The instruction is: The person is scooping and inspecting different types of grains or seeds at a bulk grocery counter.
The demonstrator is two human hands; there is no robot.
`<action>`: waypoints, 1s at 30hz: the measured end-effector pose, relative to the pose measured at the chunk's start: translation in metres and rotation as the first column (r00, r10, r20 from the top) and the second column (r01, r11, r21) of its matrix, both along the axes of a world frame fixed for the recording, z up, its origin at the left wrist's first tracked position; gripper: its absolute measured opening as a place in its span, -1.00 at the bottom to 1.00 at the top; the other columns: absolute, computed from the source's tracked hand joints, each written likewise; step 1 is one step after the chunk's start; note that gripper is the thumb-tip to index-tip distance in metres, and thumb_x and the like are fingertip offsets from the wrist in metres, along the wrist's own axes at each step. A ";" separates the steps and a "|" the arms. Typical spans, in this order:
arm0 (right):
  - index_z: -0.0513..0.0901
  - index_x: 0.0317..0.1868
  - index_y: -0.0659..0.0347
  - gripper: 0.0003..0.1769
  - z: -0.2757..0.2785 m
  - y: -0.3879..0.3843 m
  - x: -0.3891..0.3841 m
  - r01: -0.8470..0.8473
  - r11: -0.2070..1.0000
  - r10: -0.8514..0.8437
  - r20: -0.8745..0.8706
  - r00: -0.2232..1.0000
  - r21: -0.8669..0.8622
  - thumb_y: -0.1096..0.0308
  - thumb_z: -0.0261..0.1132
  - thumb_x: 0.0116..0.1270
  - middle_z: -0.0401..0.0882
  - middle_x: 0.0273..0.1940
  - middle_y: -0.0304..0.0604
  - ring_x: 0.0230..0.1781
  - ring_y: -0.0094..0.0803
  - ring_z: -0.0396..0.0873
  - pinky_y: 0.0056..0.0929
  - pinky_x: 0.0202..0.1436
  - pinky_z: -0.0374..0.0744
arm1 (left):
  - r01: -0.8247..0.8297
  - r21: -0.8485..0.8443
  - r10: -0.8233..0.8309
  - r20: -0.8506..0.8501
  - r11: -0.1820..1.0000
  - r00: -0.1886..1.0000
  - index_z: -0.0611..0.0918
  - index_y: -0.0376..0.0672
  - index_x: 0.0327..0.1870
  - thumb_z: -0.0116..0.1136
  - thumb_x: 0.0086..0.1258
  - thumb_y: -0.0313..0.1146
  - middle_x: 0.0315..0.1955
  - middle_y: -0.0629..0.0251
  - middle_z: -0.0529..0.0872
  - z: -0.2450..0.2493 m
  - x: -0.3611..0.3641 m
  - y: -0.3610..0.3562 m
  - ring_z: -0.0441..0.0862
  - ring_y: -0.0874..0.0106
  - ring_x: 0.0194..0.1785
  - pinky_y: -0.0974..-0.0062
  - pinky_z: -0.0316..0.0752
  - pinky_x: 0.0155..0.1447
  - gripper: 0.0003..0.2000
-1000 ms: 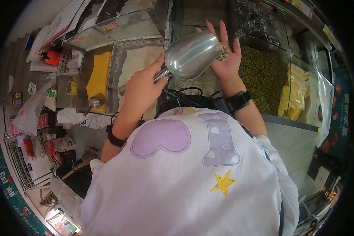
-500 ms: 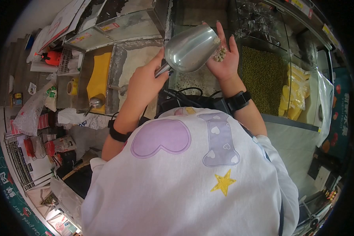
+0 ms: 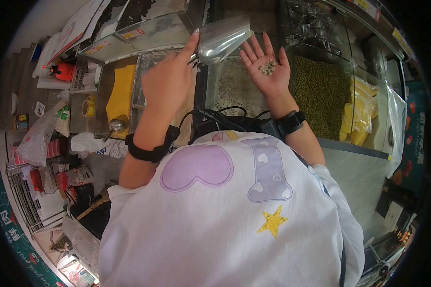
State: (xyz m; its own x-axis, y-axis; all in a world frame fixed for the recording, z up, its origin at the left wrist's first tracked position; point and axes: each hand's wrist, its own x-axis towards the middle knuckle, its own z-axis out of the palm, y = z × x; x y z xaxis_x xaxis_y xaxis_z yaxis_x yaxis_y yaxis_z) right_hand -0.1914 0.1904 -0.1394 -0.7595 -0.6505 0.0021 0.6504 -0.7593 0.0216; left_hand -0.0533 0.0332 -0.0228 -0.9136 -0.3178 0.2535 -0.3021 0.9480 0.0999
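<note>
My left hand (image 3: 168,79) is closed around the handle of a shiny metal scoop (image 3: 220,45). The scoop tilts, its mouth toward the upper right. My right hand (image 3: 270,74) lies palm up with fingers spread, a small heap of pale greenish grains (image 3: 267,68) resting in it. A few bits cling to the scoop's rim, close to my right fingertips. Below the scoop is a glass-sided bin (image 3: 237,88) with scattered grains on its bottom. My left hand covers most of the scoop's handle.
At right is a bin of green beans (image 3: 318,98), beside bagged yellow goods (image 3: 361,112). On the left, a bin with yellow contents (image 3: 119,95) holds a small metal scoop (image 3: 116,126). Black cables (image 3: 220,114) run along the near edge. An orange spray bottle (image 3: 63,71) stands farther left.
My left hand has moved up and left with the scoop, away from my right palm. The scoop has turned onto its side. My right hand stays nearly in place, more of its fingers now showing.
</note>
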 end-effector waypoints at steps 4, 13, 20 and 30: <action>0.23 0.33 0.03 -0.43 -0.005 0.001 -0.001 0.000 1.000 0.000 0.024 1.000 -0.005 -0.02 -0.10 0.39 0.04 0.39 0.01 0.41 -0.02 0.00 -0.03 0.39 0.08 | 0.024 -0.193 -0.019 0.032 0.981 0.999 0.33 0.46 0.28 0.15 0.19 -0.36 -0.41 0.39 0.60 0.001 -0.003 -0.001 0.60 0.33 -0.38 0.39 0.46 -0.35 -0.39; 0.24 0.31 0.14 -0.43 -0.006 0.002 0.000 0.012 1.000 -0.011 0.053 0.999 -0.022 0.03 -0.08 0.39 0.06 0.38 0.07 0.40 -0.01 0.04 -0.05 0.38 0.11 | 0.052 -0.309 -0.045 0.030 0.949 0.999 0.35 0.48 0.27 0.15 0.19 -0.36 -0.44 0.41 0.57 -0.006 -0.001 -0.008 0.59 0.35 -0.40 0.42 0.46 -0.33 -0.40; 0.36 0.15 0.44 -0.53 -0.024 0.000 -0.010 0.001 0.971 -0.075 0.300 0.951 0.239 0.24 -0.07 0.38 0.35 0.15 0.09 0.13 -0.15 0.38 -0.27 0.18 0.41 | -0.007 0.079 0.010 -0.039 0.997 0.999 0.35 0.42 0.27 0.19 0.15 -0.36 -0.25 0.25 0.68 -0.009 0.011 -0.019 0.63 0.23 -0.24 0.37 0.49 -0.18 -0.38; 0.38 0.12 0.48 -0.58 -0.012 0.001 -0.004 -0.055 0.924 -0.100 0.379 0.920 0.378 0.35 -0.10 0.36 0.39 0.10 0.10 0.09 -0.16 0.41 -0.32 0.14 0.42 | -0.165 0.210 0.139 0.135 0.964 0.981 0.34 0.43 0.28 0.24 0.10 -0.35 -0.33 0.16 0.68 -0.016 0.029 -0.020 0.64 0.25 -0.28 0.41 0.49 -0.15 -0.34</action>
State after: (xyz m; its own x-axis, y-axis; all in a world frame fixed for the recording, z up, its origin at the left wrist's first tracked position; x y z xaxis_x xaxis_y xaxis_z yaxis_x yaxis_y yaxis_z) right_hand -0.1952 0.1914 -0.1519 -0.6638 -0.5257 -0.5320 0.6314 -0.7751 -0.0220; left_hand -0.0243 0.0135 -0.0391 -0.8693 -0.4912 0.0555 -0.4633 0.8487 0.2551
